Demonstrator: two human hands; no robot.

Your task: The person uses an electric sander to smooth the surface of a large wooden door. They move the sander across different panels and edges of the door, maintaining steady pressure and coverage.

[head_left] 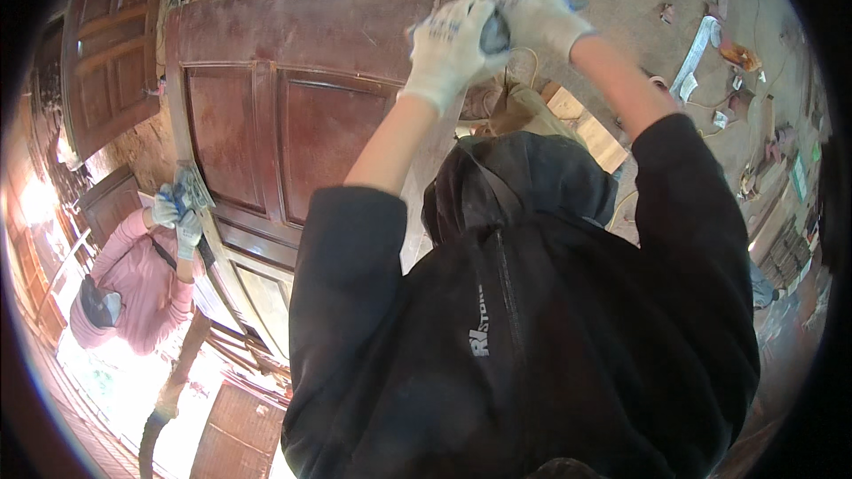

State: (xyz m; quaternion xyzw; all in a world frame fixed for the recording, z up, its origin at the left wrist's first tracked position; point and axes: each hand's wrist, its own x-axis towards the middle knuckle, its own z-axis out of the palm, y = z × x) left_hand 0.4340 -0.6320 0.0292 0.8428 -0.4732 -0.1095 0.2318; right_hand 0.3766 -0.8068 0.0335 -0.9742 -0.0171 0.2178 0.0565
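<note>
A large reddish-brown panelled wooden door lies before me, reaching toward the left. Above its far right corner, my gloved left hand is closed around a dark grey rounded thing, whose kind I cannot make out. Pressed close against the same thing is my right hand, also in a white glove with blue patches. Its fingers are curled and partly blurred, and its far side is hidden. Both arms stretch forward in black sleeves, pushed up to bare the forearms.
At the left, a co-worker in a pink top holds a grey-blue object with gloved hands at the door's edge. Another panelled door stands behind. Wood blocks, a pale strip and scraps litter the floor at right.
</note>
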